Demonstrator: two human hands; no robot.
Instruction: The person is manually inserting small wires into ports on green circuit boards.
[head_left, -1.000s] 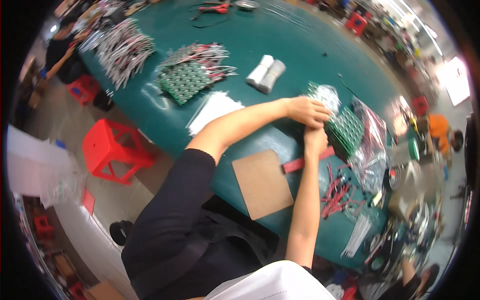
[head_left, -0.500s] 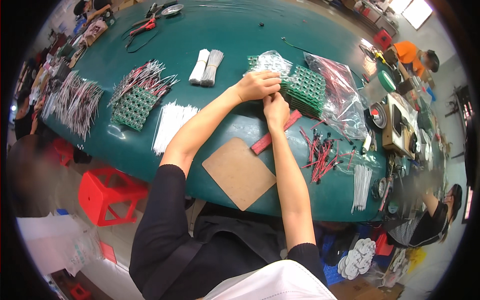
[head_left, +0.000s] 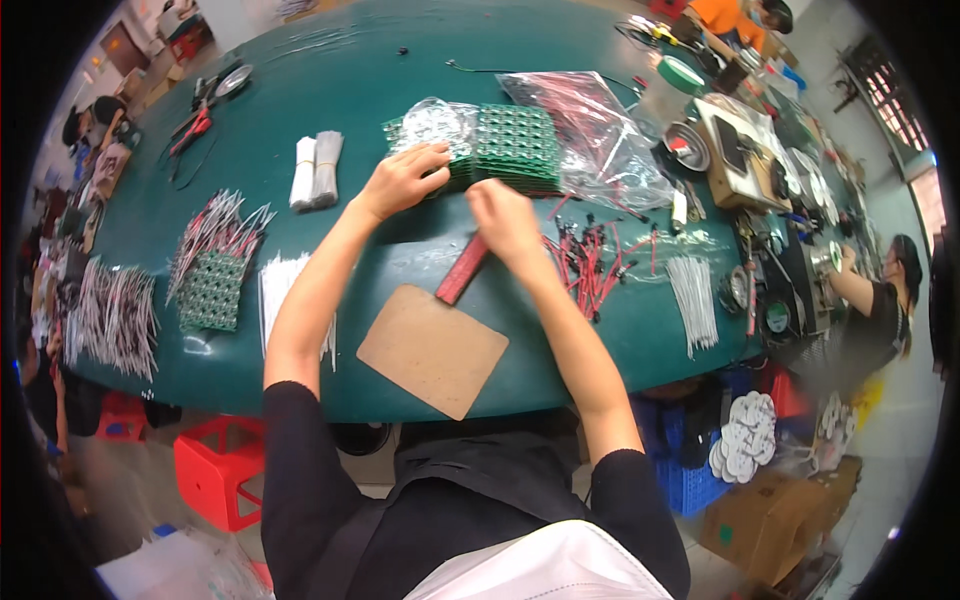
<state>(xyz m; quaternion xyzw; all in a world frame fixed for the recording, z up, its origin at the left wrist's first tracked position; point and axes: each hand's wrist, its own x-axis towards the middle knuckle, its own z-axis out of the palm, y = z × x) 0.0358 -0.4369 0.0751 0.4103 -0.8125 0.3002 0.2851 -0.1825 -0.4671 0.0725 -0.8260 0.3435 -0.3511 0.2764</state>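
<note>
At the front of the green circuit board panels (head_left: 518, 135), which lie in stacks, are both my hands. My left hand (head_left: 402, 182) rests by the left stack, its fingers stretched and the thumb apart, just in front of a clear plastic bag (head_left: 440, 122) lying on top. My right hand (head_left: 503, 218) is a little lower, in front of the right stack. Its fingers are curled together, and whatever they may hold is hidden. Below that hand lies a red bar (head_left: 462, 270), its far end close under my wrist. A brown board (head_left: 432, 350) lies nearer me.
Red and black wires (head_left: 592, 262) lie loose at right, with white wires (head_left: 692, 300) beyond. Bundled white strips (head_left: 316, 170), a board panel with wires (head_left: 212, 288) and more wires (head_left: 118, 315) lie left. A plastic bag of wires (head_left: 610, 150) lies behind right. Co-workers sit around.
My hands, together at the stack before, are now apart: the left to the left, the right drawn slightly back toward me. The whole view has turned, shifting the table's things.
</note>
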